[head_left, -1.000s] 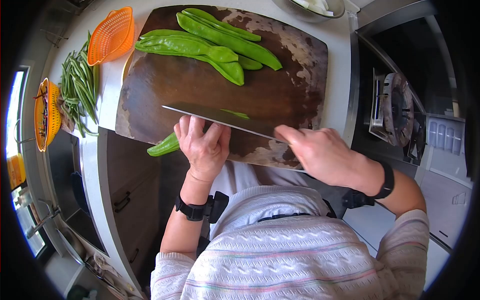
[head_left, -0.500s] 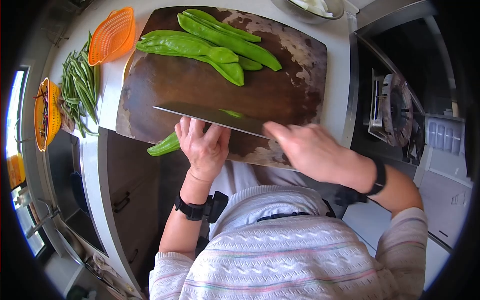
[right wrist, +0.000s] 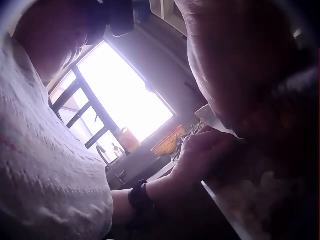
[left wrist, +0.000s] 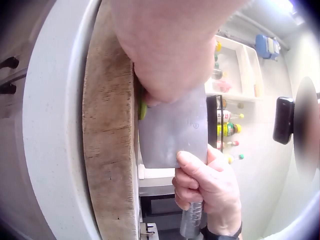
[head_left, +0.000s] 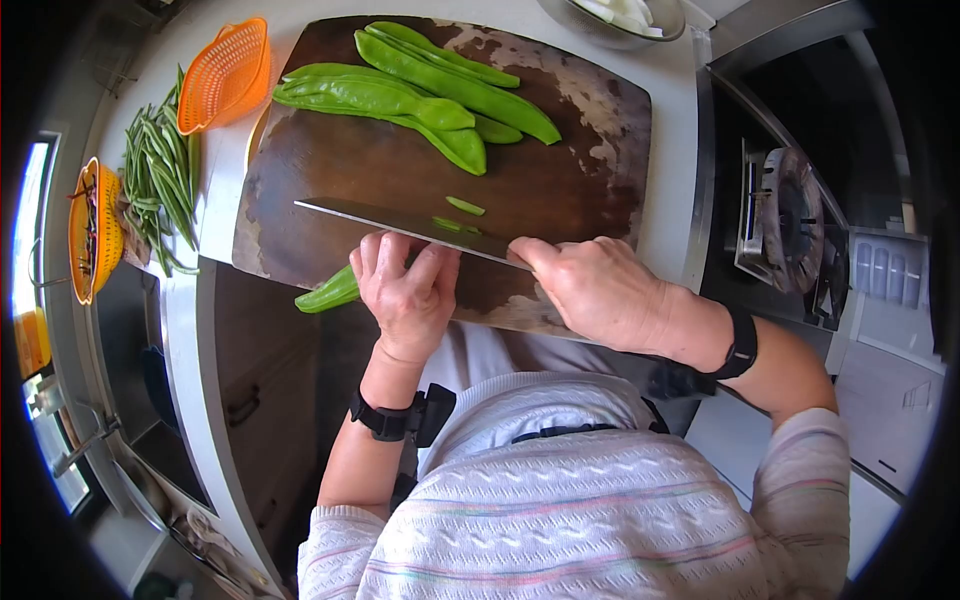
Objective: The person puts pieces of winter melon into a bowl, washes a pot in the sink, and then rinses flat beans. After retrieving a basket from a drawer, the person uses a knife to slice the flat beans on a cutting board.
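On the dark wooden cutting board [head_left: 330, 165], my left hand [head_left: 403, 305] holds down a flat green bean pod [head_left: 328, 292] with bent fingers. One end of the pod sticks out past the board's near edge; the rest is mostly hidden under the hand. My right hand [head_left: 615, 295] grips the handle of a cleaver [left wrist: 170, 130]. Its broad blade stands on edge right beside the left fingertips. A thin green slice [head_left: 465, 206] lies just beyond the blade. Several whole flat bean pods [head_left: 430, 95] lie at the board's far side.
Left of the board sit an orange basket [head_left: 225, 75], a heap of thin green beans [head_left: 160, 165] and a yellow-orange colander [head_left: 95, 230]. A bowl with white pieces [head_left: 635, 30] stands at the back right. A gas burner [head_left: 795, 220] is on the right.
My right hand and the cleaver have shifted left and slightly away from the body. A separate green slice now shows beyond the blade. My left hand stays on the pod.
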Tool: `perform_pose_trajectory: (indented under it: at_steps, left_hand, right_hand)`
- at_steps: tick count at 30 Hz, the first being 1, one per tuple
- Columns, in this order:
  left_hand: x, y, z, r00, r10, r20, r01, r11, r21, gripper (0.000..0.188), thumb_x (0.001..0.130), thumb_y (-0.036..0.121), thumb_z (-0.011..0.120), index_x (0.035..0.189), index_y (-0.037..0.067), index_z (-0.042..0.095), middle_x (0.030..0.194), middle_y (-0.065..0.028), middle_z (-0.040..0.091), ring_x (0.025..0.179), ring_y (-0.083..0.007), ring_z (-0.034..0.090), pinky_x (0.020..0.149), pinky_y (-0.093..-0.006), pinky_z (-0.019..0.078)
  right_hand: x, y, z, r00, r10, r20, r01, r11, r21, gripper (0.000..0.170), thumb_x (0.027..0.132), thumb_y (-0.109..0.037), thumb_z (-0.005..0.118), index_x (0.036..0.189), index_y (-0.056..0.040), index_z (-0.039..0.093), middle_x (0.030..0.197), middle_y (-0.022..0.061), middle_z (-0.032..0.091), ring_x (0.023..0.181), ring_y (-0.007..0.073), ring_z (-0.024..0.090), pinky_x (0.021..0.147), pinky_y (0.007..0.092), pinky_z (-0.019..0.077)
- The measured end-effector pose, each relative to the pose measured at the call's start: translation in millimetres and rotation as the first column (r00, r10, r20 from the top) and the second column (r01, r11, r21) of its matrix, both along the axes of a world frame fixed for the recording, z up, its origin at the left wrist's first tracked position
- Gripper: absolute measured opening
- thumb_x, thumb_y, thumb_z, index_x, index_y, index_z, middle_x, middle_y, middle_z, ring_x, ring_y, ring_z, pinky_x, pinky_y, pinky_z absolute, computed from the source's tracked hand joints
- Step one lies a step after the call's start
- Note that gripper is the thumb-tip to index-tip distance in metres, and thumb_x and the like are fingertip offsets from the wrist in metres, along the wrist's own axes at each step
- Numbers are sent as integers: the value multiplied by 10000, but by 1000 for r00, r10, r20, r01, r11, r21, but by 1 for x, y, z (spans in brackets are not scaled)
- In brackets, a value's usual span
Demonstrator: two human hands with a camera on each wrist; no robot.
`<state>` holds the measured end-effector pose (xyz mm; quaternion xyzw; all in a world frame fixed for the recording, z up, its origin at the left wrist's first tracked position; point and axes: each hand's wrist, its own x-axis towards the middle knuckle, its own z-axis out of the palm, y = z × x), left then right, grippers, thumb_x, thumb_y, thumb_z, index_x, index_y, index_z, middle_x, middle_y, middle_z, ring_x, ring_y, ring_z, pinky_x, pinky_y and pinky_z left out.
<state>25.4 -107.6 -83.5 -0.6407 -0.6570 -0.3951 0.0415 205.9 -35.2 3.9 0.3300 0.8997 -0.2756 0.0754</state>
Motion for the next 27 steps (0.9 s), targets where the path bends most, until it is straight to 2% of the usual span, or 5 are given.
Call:
perform_pose_trajectory:
  at_steps: [4, 12, 17, 18, 27]
  left_hand:
    - [0, 1, 2, 999, -3, 32, 3, 1000, -10, 129, 657, 85, 741, 763, 105, 671, 770, -28, 529, 781, -229, 508, 694, -352, 401]
    - [-4, 1, 0, 1000, 0, -6, 0, 1000, 6, 154, 657, 105, 742, 786, 142, 667, 766, -9, 534, 747, -214, 507, 666, -346, 368]
    - [-2, -1, 5, 1000, -14, 11, 14, 999, -38, 140, 677, 87, 736, 806, 96, 683, 765, -36, 534, 756, -235, 515, 713, -352, 408]
    - [-1, 1, 5, 1000, -13, 20, 14, 1000, -22, 140, 677, 83, 735, 807, 94, 683, 768, -37, 537, 759, -237, 516, 716, -352, 409]
    - [-2, 0, 5, 1000, -7, 21, 7, 1000, -19, 151, 672, 61, 735, 810, 88, 681, 799, -39, 560, 766, -229, 523, 707, -343, 413]
  right_hand:
    - [16, 6, 3, 990, -69, -123, 58, 994, -91, 118, 857, -62, 481, 910, 33, 523, 671, 225, 605, 665, 383, 625, 582, 458, 500]
    - [20, 1, 15, 1000, -16, 4, 16, 997, -75, 235, 872, -90, 527, 1079, 20, 535, 735, 220, 621, 666, 381, 619, 595, 429, 505]
    - [7, 8, -3, 994, -65, -87, 56, 993, -104, 204, 869, -78, 516, 1043, 26, 534, 687, 217, 606, 656, 381, 616, 581, 434, 499]
    - [12, 9, -1, 988, -77, -135, 62, 992, -113, 97, 855, -62, 485, 873, 30, 508, 637, 227, 589, 638, 391, 617, 557, 471, 485]
    - [10, 0, 9, 997, -39, -70, 33, 995, -90, 98, 844, -58, 482, 877, 29, 511, 649, 222, 597, 640, 403, 612, 573, 476, 491]
